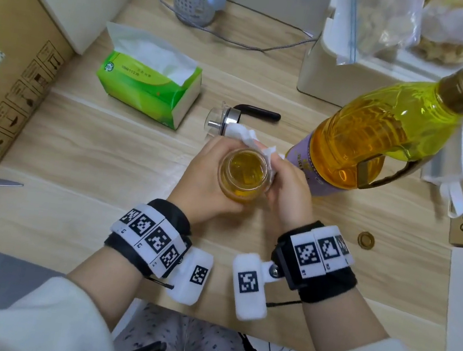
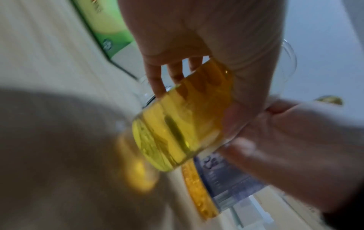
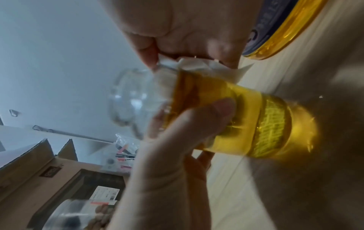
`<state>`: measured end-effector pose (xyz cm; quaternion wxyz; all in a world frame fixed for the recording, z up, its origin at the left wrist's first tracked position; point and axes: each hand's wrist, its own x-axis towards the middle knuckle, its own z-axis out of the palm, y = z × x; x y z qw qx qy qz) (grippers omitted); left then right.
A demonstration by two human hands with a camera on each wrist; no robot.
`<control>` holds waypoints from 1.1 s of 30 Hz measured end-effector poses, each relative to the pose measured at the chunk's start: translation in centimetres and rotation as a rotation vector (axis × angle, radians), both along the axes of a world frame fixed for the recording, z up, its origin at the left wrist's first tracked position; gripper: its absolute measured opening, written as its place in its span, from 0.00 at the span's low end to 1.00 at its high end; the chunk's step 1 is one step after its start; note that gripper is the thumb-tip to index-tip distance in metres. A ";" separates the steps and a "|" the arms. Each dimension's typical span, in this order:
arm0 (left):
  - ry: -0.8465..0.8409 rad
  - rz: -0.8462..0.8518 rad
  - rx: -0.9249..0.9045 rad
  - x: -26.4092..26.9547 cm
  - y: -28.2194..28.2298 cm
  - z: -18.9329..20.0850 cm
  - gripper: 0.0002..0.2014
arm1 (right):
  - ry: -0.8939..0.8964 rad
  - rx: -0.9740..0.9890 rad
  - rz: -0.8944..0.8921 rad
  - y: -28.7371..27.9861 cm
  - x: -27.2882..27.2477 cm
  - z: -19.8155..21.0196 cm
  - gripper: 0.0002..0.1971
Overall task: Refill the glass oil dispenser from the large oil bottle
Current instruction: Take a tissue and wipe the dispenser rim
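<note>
Wiping the filled clear glass oil dispenser (image 1: 242, 176) near the middle of the pale wooden worktop (image 1: 84, 154).

The left hand (image 1: 212, 177) wraps its body; the right hand (image 1: 285, 183) pinches a crumpled white tissue (image 1: 247, 136) against its rim. Oily glass is likely slippery, breakable and fairly heavy, best gripped low round the body. It stands upright, open mouth upward. The large plastic bottle of yellow oil (image 1: 378, 136) stands just beside it.

one oil dispenser (image 1: 243, 174), one oil bottle (image 1: 378, 136), two cardboard boxes (image 1: 11, 61)
</note>
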<state>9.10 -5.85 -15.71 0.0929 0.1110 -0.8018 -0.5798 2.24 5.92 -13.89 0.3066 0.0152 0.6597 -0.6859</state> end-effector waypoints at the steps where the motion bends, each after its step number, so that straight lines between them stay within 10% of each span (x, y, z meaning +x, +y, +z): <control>1: 0.010 -0.009 -0.007 0.1 -0.2 0.5 0.35 | -0.017 -0.011 -0.004 -0.3 -0.1 0.0 0.16; 14: -0.043 0.020 0.129 0.7 -0.4 3.9 0.39 | -0.264 0.016 0.002 -1.2 0.2 -2.2 0.10; 22: -0.071 0.075 0.044 2.3 -1.7 4.6 0.38 | 0.065 0.611 0.343 -0.9 -1.0 -1.6 0.09; 27: -0.088 0.126 -0.041 4.5 -5.6 6.5 0.36 | -0.098 0.259 0.029 -6.0 -0.3 -2.6 0.13; 33: -0.059 0.308 -0.001 7.5 -9.8 7.6 0.37 | -0.206 0.008 0.359 -14.5 1.3 -1.0 0.10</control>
